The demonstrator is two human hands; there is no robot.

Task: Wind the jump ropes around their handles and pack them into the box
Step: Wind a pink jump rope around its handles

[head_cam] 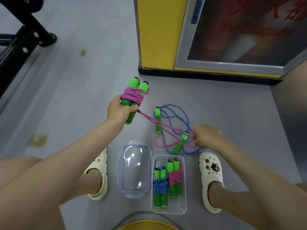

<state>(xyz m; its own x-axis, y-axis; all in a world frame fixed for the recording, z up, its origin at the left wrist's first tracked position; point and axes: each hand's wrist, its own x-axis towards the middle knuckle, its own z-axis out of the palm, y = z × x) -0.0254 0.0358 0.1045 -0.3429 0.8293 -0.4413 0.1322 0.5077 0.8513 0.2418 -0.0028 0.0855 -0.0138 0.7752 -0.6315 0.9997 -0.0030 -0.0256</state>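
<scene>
My left hand (pixel 118 110) grips a pair of green foam handles (pixel 132 98) held side by side, with pink rope (pixel 132 95) wound several turns around them. The loose pink rope runs down to the right, where my right hand (pixel 206 136) pinches it above the floor. A blue jump rope (pixel 172 117) lies unwound on the floor between my hands, its two green handles apart. The clear box (pixel 182 209) stands between my feet and holds a blue-wound bundle (pixel 160 188) and a pink-wound bundle (pixel 174 177).
The box's clear lid (pixel 135 166) lies on the floor left of the box. My feet in white clogs (pixel 211 176) flank both. A yellow pillar (pixel 156 34) and a glass-fronted cabinet (pixel 240 34) stand behind. A black metal frame (pixel 21 40) is at far left.
</scene>
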